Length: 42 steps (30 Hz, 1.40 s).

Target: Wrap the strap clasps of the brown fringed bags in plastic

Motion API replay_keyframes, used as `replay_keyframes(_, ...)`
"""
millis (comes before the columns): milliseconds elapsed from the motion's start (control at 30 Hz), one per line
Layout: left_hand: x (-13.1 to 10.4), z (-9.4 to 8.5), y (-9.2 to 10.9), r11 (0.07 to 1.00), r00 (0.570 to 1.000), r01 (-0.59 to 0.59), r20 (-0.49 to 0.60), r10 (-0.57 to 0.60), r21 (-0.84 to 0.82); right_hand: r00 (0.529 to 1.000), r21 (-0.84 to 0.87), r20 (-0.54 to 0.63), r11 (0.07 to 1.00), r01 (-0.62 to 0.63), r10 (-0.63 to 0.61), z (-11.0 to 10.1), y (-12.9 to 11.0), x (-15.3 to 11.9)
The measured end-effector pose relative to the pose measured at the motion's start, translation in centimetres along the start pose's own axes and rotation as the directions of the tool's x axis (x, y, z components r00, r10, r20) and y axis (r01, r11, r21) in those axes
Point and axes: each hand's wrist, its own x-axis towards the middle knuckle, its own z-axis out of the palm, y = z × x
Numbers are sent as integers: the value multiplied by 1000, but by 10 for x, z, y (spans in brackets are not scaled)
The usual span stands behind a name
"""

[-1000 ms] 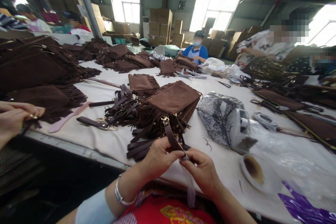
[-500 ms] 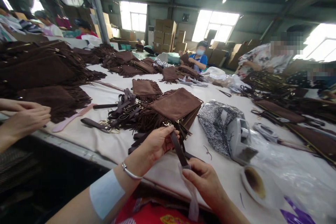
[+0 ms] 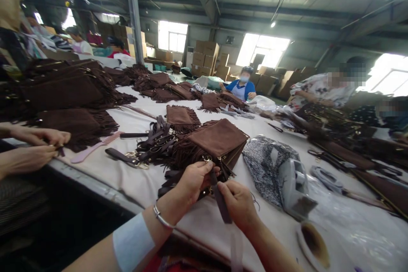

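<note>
A dark brown strap (image 3: 222, 209) slants down between my hands, its upper end by a gold ring at the corner of a brown fringed pouch (image 3: 219, 138). My left hand (image 3: 195, 182) pinches the strap near that ring. Lower along it, my right hand (image 3: 238, 204) grips the strap between thumb and fingers. Below the strap's free end hangs a pale translucent strip (image 3: 236, 248); where it is attached I cannot tell. More pouches lie under the top one, with a heap of dark wrist straps (image 3: 156, 142) and gold clasps to their left.
A grey tape dispenser (image 3: 296, 187) rests on speckled fabric (image 3: 269, 165) to the right, near a cardboard-cored roll (image 3: 314, 246) and clear plastic. At left, a co-worker's hands (image 3: 41, 144) are by a pink comb (image 3: 92, 146) and piled pouches (image 3: 63, 89). Other people work across the table.
My right hand has slid up the strap, closer to my left hand, and more of the strap's lower end shows. The pale strip hangs lower. The view has tilted upward.
</note>
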Motion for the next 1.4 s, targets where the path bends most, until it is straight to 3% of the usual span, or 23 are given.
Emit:
replay_keyframes(167, -3, -3, -7, 998, 998, -37, 47, 35, 42, 996, -109, -91, 994, -10, 0, 6, -10, 30)
replay_keyframes(333, -2, -11, -4, 997, 997, -34, 67, 30, 69, 994, -94, -100, 995, -42, 33, 10, -14, 31)
replay_keyframes(500, 1, -13, -1, 996, 998, -68, 16, 67, 64, 988, -107, -58, 985, 137, -143, 6, -10, 16)
replay_keyframes(700, -2, -7, -10, 994, 995, -93, 35, 91, 65, 961, -350, -18, 902, 254, -277, 7, -9, 20)
replay_keyframes(800, -5, -6, -14, 991, 994, -95, 66, 89, 95, 969, -422, -66, 887, 189, -238, 13, -12, 30)
replay_keyframes(900, -8, -8, -12, 989, 992, -89, 94, 79, 116, 991, -309, -102, 949, 54, -90, 15, -12, 37)
replay_keyframes(967, -10, -10, -8, 989, 992, -84, 99, 72, 122, 999, -118, -33, 993, -26, 22, 12, -10, 35)
replay_keyframes(1067, -12, -13, -3, 990, 993, -80, 95, 69, 120, 981, 147, 148, 979, -145, 123, 3, -4, 18)
replay_keyframes(1200, -10, -14, -6, 988, 993, -82, 92, 70, 132, 921, 292, 348, 913, -286, 178, 0, 4, -14)
replay_keyframes(1300, -8, -17, -13, 977, 989, -129, 97, 114, 170, 901, 303, 372, 888, -346, 224, 6, 10, -30)
replay_keyframes(1400, -10, -24, -17, 915, 958, -285, 65, 278, 285, 914, 285, 308, 890, -355, 266, 11, 13, -34)
